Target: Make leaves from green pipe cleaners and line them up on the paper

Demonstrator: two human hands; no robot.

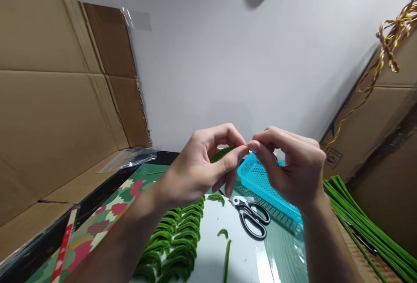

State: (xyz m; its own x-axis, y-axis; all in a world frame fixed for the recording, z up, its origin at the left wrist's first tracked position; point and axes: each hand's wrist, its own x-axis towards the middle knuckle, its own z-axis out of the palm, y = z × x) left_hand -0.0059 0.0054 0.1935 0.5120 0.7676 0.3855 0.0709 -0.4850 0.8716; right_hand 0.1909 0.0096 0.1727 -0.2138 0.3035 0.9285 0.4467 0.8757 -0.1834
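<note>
My left hand [208,161] pinches a short green pipe cleaner [222,154], whose fuzzy body shows between thumb and curled fingers. Against those fingertips, my right hand [289,161] closes thumb and index finger at the end of the same piece; the tip itself is hidden. Below the hands, on a white sheet [241,261], lie rows of curved green pipe cleaner pieces [185,235]. Apart from the rows are a bent piece [216,198], a smaller hooked piece [223,232] and a straight one [227,259].
Black-and-grey scissors [243,204] lie right of the rows. Behind my right hand stands a turquoise perforated basket [260,187]. Long green stems [368,231] are bundled at far right. Cardboard walls [58,113] flank the left; twisted gold wire [387,44] hangs at upper right.
</note>
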